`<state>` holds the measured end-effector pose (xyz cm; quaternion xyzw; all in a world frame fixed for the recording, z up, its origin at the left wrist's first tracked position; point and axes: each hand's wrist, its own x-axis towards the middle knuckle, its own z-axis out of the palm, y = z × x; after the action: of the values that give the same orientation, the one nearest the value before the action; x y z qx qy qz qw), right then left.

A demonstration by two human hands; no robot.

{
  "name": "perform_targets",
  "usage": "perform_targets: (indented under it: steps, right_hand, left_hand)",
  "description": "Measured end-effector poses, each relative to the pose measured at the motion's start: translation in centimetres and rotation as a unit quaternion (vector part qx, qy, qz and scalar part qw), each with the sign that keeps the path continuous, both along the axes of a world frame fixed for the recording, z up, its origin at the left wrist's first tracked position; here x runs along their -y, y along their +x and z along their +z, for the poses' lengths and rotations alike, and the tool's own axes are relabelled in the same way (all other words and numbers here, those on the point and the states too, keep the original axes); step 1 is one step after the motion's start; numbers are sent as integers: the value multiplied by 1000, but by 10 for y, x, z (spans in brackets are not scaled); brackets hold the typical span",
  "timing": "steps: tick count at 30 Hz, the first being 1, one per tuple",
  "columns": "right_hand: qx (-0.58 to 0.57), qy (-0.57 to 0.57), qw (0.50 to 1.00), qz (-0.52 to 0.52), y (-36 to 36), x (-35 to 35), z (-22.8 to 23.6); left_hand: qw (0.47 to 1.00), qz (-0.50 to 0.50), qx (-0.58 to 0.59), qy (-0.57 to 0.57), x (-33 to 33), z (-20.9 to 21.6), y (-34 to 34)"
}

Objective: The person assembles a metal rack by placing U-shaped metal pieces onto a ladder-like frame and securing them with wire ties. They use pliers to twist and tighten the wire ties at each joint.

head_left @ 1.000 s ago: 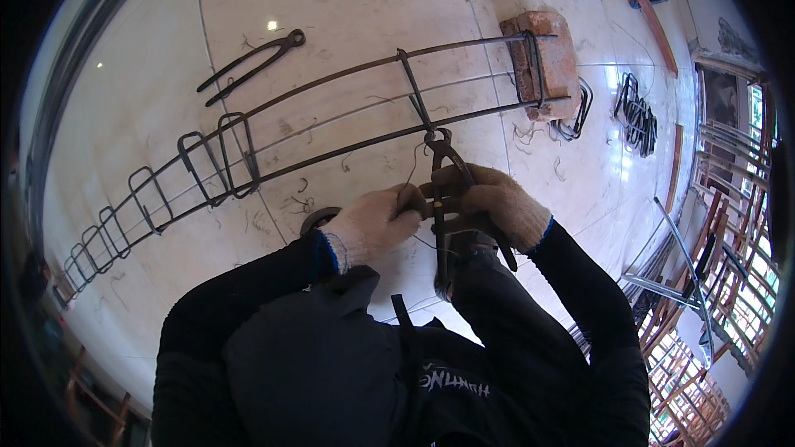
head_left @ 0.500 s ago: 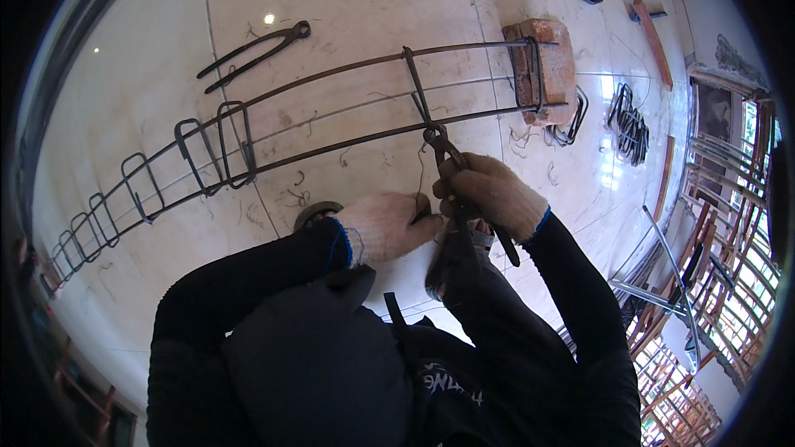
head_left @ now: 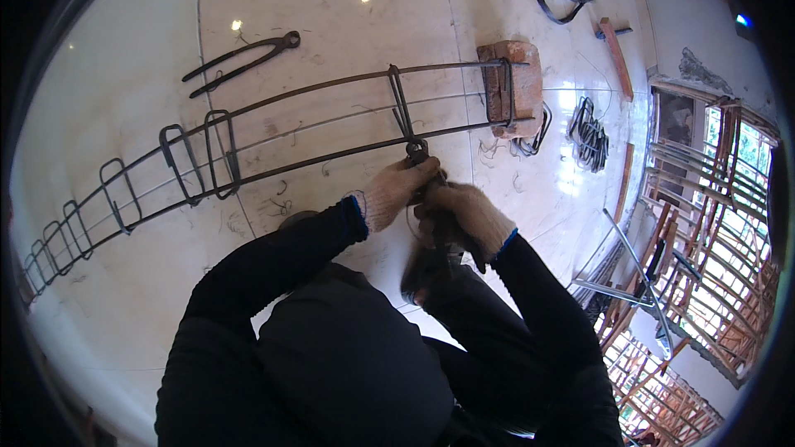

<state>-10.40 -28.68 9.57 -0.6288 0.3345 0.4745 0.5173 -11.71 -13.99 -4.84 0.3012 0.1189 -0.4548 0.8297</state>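
My gloved right hand (head_left: 468, 213) grips a pair of pincers (head_left: 416, 149), whose jaws meet the near bar of a rebar frame (head_left: 323, 163) at a stirrup (head_left: 401, 103). My gloved left hand (head_left: 391, 192) is closed beside the neck of the pincers, its fingertips touching or almost touching it. What those fingers pinch is hidden. A thin wire curves below the two hands. The long frame runs across the floor, with several more stirrups (head_left: 213, 153) along its left part. Its right end rests on a reddish brick (head_left: 524, 87).
Another pair of pincers (head_left: 286, 41) lies beyond the frame. Loose wire scraps are scattered over the tiles. To the right are a bundle of bent stirrups (head_left: 590, 136), a wire coil (head_left: 563, 7) and a wooden strip (head_left: 617, 58). A metal stand (head_left: 638, 257) is farther right.
My left hand has moved up and right, from below the frame to the pincers' neck. My right hand still holds the pincers at the stirrup. The whole view has shifted slightly.
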Motion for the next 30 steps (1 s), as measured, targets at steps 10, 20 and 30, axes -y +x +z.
perform_targets:
  steps: [10,20,30]
  right_hand:
    - [171,-277,866,379,-24,3,-28]
    - [-1,-48,992,113,-12,-18,8]
    - [-51,308,883,-350,-68,-10,-20]
  left_hand:
    - [990,18,-21,139,2,30,-15]
    - [993,106,-23,45,8,-6,-25]
    - [994,74,-67,-45,-7,3,-23]
